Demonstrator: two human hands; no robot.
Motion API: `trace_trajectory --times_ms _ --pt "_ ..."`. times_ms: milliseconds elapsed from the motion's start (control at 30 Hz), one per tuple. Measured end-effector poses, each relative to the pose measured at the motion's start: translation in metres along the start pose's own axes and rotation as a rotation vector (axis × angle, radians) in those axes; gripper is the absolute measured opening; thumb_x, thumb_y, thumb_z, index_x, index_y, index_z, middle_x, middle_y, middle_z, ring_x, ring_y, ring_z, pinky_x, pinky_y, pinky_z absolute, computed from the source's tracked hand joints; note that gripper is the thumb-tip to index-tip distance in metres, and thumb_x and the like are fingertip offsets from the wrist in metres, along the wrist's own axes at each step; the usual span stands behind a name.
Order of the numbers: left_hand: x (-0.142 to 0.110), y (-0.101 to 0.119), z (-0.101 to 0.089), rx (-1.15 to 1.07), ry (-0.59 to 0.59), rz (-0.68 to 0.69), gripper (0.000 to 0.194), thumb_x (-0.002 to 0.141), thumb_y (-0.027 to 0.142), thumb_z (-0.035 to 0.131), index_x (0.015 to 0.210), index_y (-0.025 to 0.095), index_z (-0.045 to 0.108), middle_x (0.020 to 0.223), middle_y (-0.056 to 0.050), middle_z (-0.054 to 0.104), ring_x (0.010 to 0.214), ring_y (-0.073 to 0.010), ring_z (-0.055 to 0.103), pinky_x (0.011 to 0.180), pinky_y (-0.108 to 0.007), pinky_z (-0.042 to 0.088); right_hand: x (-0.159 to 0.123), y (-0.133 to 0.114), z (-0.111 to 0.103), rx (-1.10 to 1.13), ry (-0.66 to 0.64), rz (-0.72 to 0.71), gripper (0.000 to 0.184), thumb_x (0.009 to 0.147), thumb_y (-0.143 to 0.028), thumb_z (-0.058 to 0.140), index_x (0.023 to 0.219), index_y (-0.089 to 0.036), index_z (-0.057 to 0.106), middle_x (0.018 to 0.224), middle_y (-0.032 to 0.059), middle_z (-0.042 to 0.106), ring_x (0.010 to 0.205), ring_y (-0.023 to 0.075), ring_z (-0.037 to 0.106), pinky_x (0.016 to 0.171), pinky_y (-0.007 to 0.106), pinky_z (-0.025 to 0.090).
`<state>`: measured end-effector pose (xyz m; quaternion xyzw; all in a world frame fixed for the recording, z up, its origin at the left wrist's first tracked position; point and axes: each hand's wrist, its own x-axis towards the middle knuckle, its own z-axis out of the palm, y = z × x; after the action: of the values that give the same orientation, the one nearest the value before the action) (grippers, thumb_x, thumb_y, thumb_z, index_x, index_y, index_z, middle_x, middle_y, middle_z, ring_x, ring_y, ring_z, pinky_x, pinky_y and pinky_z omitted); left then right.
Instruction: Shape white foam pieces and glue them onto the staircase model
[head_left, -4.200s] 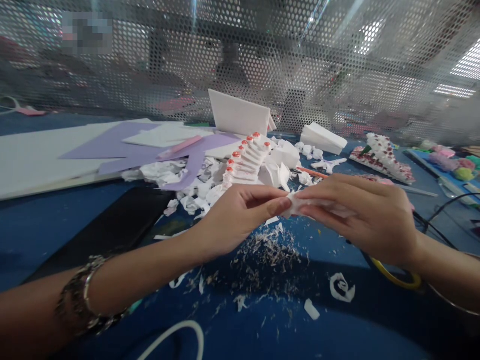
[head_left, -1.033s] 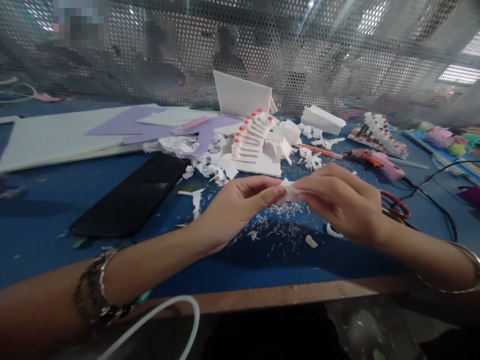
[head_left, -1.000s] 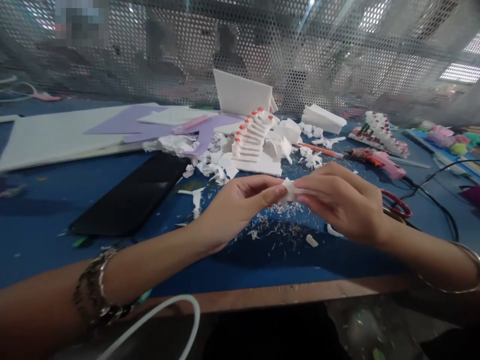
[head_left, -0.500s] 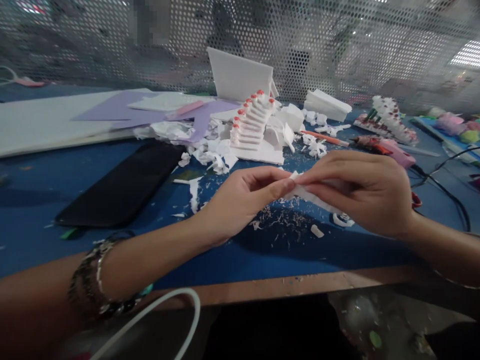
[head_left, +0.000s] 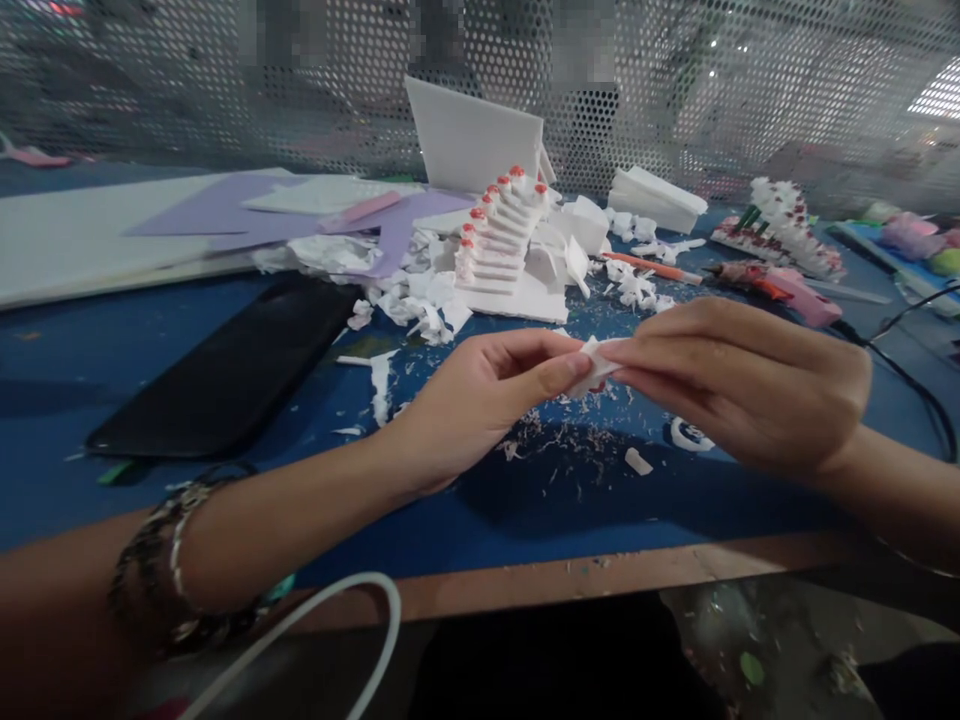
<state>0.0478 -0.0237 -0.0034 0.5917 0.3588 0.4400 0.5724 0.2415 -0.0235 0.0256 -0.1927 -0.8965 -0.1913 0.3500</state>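
Observation:
Between my two hands, just above the table, is a small white paper-like piece (head_left: 592, 366), with a spot of red under its lower edge. My left hand (head_left: 480, 405) pinches its left side between thumb and fingers. On the right side, my right hand (head_left: 761, 385) grips it with the fingertips pressed together. My fingers hide much of the piece. Beyond them stands a white model staircase (head_left: 499, 262) with red-topped posts. Fine white shavings (head_left: 559, 440) and a small white scrap (head_left: 638, 461) lie on the blue table below my hands.
A black phone-like slab (head_left: 225, 375) lies left, near white and purple sheets (head_left: 217, 215). Crumpled white scraps (head_left: 420, 300) surround the staircase. At right are an orange pen-like stick (head_left: 652, 267), a pink glue gun (head_left: 799, 293) with its cable, and a white-and-red model (head_left: 784, 230). Perforated metal (head_left: 360, 110) stands behind.
My right hand has shifted slightly right and turned, its fingertips still on the white piece. The piece's long strip under the right hand no longer shows. My left hand keeps its pinch.

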Motion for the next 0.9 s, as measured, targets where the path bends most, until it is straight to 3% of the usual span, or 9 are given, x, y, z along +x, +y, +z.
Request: trace_trajectory --times_ms 233,633,900 --pt "0.0004 0.0017 0.0005 -0.06 -0.051 0.027 0.009 0.075 0.027 0.062 0.072 0.021 0.067 0.071 0.004 0.063 0.069 -0.0072 0.055 0.069 -0.017 0.042 0.0055 -0.0025 0.0018 0.074 0.011 0.09 0.01 0.078 -0.016 0.058 0.087 -0.014 0.064 0.08 0.0019 0.064 0.073 0.0059 0.059 0.067 0.016 0.048" --pt "0.0012 0.0063 0.0002 0.031 -0.078 0.046 0.011 0.076 0.026 0.059 0.069 0.02 0.065 0.064 0.005 0.06 0.059 -0.0052 0.05 0.055 -0.014 0.039 -0.0017 -0.0057 0.0005 -0.092 -0.028 0.024 0.018 0.08 -0.016 0.056 0.098 -0.015 0.06 0.088 0.0003 0.062 0.08 0.0063 0.057 0.078 0.016 0.045" --pt "0.0004 0.0074 -0.0003 0.218 -0.029 0.116 0.014 0.076 0.03 0.059 0.075 0.018 0.066 0.07 0.002 0.064 0.065 -0.0081 0.054 0.061 -0.017 0.042 -0.0029 -0.0057 -0.002 -0.17 -0.073 -0.035 0.018 0.083 -0.018 0.051 0.098 -0.012 0.058 0.09 0.0033 0.06 0.083 0.0092 0.056 0.079 0.019 0.045"
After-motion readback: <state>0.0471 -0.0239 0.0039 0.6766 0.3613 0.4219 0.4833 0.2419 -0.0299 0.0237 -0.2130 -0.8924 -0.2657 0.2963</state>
